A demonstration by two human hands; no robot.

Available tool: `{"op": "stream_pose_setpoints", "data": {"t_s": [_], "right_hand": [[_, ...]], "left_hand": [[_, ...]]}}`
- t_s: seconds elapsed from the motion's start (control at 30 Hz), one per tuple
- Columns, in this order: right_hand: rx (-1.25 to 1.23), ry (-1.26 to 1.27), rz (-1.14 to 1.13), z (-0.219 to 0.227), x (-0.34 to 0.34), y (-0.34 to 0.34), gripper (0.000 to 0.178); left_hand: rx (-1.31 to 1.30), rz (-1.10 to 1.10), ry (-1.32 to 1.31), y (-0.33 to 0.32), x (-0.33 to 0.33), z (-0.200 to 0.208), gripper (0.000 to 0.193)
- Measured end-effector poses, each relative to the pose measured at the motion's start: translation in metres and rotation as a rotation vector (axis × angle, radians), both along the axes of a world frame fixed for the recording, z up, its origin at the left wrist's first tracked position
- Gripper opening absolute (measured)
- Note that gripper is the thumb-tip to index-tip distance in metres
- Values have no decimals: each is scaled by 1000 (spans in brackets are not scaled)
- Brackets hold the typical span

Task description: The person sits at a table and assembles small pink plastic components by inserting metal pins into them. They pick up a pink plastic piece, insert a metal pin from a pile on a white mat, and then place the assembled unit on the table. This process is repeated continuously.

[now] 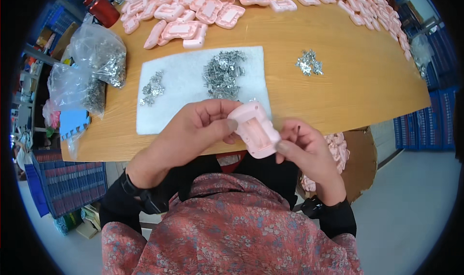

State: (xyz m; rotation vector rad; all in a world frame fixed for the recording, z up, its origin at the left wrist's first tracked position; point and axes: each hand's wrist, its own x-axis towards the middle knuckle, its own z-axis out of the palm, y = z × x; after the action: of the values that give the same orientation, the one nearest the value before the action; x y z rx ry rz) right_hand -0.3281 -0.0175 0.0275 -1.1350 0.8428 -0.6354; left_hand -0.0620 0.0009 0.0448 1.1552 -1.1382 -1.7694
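Between my two hands, above the table's front edge, is a pink plastic shell (269, 137) with a rectangular opening and wavy sides. It is tilted, and its opening faces up. My left hand (200, 125) is closed on its upper left side, thumb on top and fingers underneath. At its lower right edge, my right hand (309, 151) grips it between thumb and fingers. A small dark spot shows by the right fingers, too small to make out. Just beyond lies a white foam sheet (183, 62) bearing a heap of small metal clips (223, 76) and a smaller pile (152, 88).
Many similar pink shells (181, 30) cover the table's far side. Another pile of metal pieces (309, 63) lies to the right of the sheet. Clear bags of metal parts (104, 57), a red canister (102, 10) and blue foam (72, 124) stand left. A cardboard box (362, 154) sits below.
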Motion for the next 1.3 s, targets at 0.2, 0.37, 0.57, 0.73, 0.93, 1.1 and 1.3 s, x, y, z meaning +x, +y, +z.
{"op": "stream_pose_setpoints", "data": {"t_s": [0.2, 0.37, 0.57, 0.73, 0.93, 1.1, 1.3], "right_hand": [[175, -153, 145, -6, 49, 11, 18], [-52, 197, -13, -2, 55, -12, 20], [-520, 570, -195, -31, 51, -44, 20], [-659, 621, -186, -40, 60, -52, 17], [-788, 589, -75, -13, 73, -53, 13], [-921, 438, 34, 12, 87, -51, 15], [-927, 412, 89, 21, 97, -51, 14]], "left_hand": [[-99, 156, 269, 26, 6, -28, 67], [-6, 379, 511, 22, 20, -40, 76], [47, 403, 548, 17, 44, -49, 72], [143, 451, 539, 17, 54, -49, 69], [215, 304, 596, 7, 52, -49, 36], [45, 200, 391, 1, 34, -42, 36], [-16, 181, 332, -4, 32, -38, 42]]}}
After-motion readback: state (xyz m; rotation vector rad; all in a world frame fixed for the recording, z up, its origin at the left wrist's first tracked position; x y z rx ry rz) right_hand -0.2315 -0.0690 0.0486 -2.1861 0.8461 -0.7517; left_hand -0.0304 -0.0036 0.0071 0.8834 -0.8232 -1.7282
